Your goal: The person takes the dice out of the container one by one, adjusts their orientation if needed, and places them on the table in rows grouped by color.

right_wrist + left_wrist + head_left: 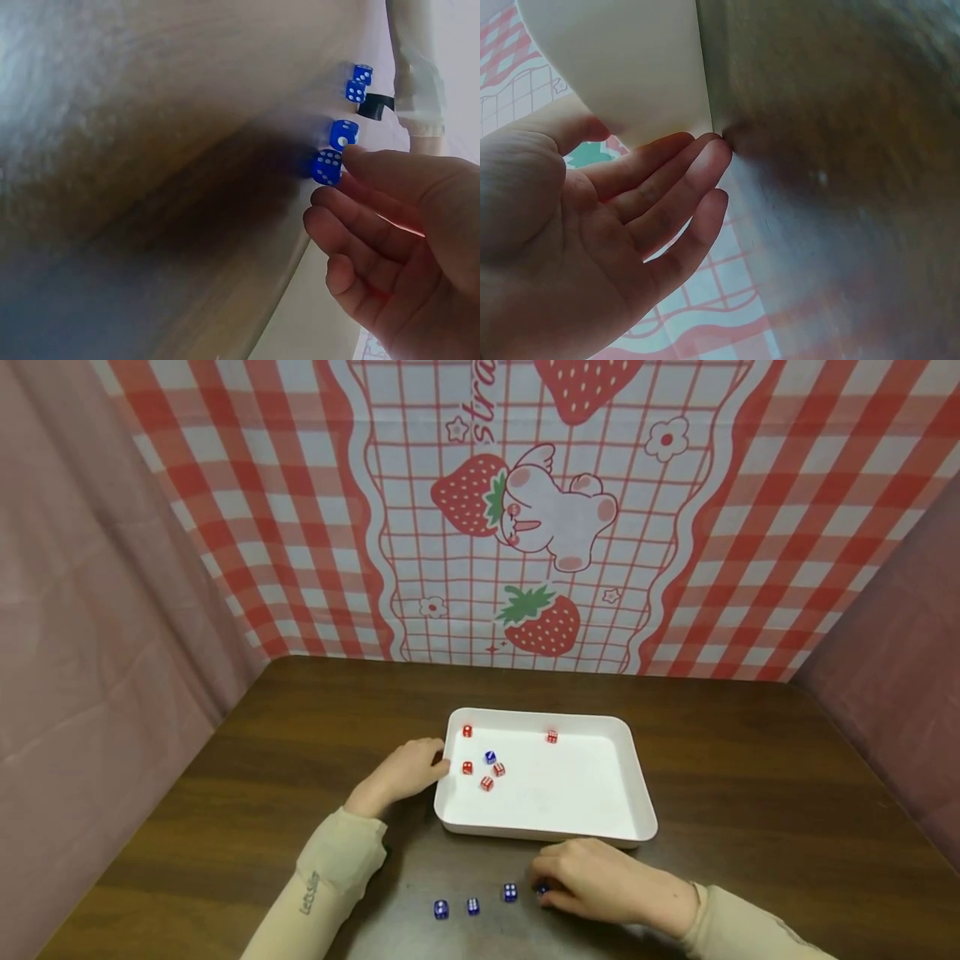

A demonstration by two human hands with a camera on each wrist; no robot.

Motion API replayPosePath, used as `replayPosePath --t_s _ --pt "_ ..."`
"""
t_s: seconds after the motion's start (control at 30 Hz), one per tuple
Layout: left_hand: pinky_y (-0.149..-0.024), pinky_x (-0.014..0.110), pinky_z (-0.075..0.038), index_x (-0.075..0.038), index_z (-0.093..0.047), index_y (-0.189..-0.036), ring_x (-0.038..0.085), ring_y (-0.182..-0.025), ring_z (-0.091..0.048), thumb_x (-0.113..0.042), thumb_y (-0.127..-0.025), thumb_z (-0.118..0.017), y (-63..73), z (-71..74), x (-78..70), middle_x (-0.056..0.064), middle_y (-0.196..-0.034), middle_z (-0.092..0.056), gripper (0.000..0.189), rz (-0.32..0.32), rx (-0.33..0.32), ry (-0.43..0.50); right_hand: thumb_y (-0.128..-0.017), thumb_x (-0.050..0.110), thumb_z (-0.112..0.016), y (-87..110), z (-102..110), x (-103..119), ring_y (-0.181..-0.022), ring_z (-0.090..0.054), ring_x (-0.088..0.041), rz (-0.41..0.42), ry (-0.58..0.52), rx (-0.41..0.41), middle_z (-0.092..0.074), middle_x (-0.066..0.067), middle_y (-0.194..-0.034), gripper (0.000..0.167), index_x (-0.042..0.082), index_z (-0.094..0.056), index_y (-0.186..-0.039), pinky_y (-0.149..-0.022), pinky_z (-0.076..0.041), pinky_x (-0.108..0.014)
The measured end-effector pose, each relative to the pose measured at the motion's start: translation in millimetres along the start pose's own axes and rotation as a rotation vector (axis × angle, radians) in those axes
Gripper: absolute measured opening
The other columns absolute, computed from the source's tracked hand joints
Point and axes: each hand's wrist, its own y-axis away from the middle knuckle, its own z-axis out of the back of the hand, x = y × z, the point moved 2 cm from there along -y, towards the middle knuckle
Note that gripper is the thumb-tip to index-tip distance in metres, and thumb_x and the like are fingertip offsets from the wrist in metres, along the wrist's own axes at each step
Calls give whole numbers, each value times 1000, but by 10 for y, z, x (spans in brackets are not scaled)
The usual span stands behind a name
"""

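A white tray (555,789) lies on the table with several red dice (487,783) and one blue die (491,757) inside. My left hand (405,768) grips the tray's left wall, thumb at the rim and fingers on the outside; in the left wrist view the fingertips (712,157) touch the wall's lower edge. Just in front of the tray, my right hand (592,881) has thumb and index finger at a blue die (326,166), pinching it on the table. Left of that hand, a row of blue dice (510,892) rests on the table, partly covered by nothing.
The dark wooden table (750,793) extends to both sides of the tray. Behind it hangs a red and white strawberry-print cloth (465,593). Pink curtains (97,610) hang at the sides. One red die (552,737) lies apart near the tray's back wall.
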Motion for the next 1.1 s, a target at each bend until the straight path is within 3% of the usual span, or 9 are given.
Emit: replayPosePath --t_s 0.2,0.47,1.1 --pt "-69 34 -42 -7 -59 -88 17 -71 -49 -21 -88 -54 -4 6 2 4 -80 -57 15 5 0 1 -81 20 -65 -9 79 -11 -69 -50 6 7 17 -32 -56 14 -77 5 20 -60 -83 -61 -40 -11" --pt "-69 35 -42 -7 -59 -88 17 -71 -49 -21 -88 -54 -9 12 1 4 -80 -57 15 1 4 -6 -81 15 -64 -95 292 -78 -69 -52 3 -47 53 -74 -57 15 -75 6 20 -61 -81 -63 -44 -18" --pt "-66 34 -41 -7 -57 -82 17 -68 -47 -20 -88 -55 -13 2 10 3 -74 -54 14 -16 -11 -9 -81 10 -61 -484 570 -332 -61 -46 -1 -75 111 -56 -55 10 -71 8 16 -59 -77 -59 -42 -21"
